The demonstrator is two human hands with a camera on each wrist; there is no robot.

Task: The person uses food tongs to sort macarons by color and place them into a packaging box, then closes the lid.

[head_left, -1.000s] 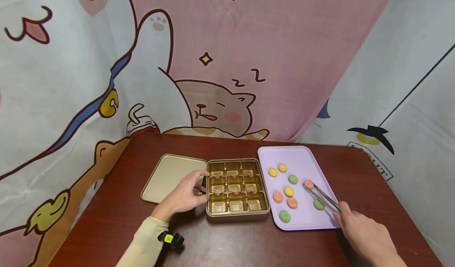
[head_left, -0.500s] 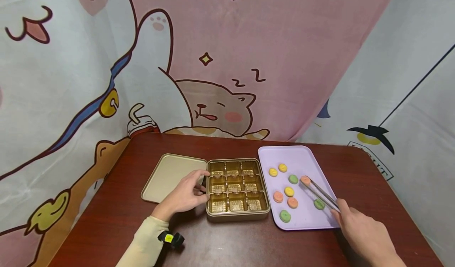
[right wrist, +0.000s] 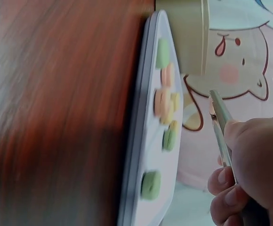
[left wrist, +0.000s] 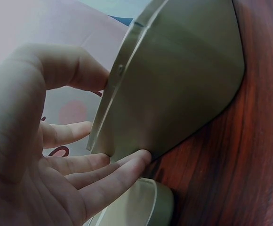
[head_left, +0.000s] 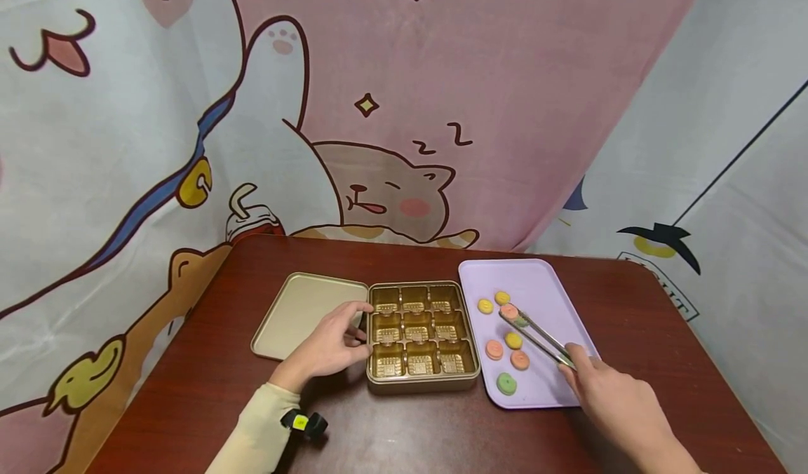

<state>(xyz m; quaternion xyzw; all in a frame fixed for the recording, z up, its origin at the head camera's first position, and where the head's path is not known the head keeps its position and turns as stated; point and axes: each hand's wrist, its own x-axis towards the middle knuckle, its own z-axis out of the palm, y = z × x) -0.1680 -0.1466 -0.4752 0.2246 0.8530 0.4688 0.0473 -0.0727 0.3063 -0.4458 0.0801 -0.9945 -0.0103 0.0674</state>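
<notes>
My left hand [head_left: 328, 344] touches the left side of a gold tin [head_left: 423, 387], its thumb and fingers spread along the wall and rim. The tin holds a gold insert with several bare square compartments. My right hand [head_left: 621, 400] grips metal tongs [head_left: 546, 341], also seen in the right wrist view as tongs [right wrist: 223, 110]. Between the tong tips an orange-pink macaron [head_left: 508, 311] is held above the lilac tray [head_left: 524, 274]. Yellow macarons [head_left: 513, 341], orange-pink macarons [head_left: 494, 350] and green macarons [head_left: 506, 383] lie on the tray. The tongs partly cover one green macaron.
The tin's flat gold lid [head_left: 309, 306] lies to its left, partly under my left hand and forearm. Tin and tray stand side by side on the dark red-brown table [head_left: 391, 432]. A cartoon-printed cloth [head_left: 505, 109] hangs behind the table.
My right hand has carried the orange-pink macaron in the tongs leftward over the tray, toward the tin. My left hand has stayed at the tin's side.
</notes>
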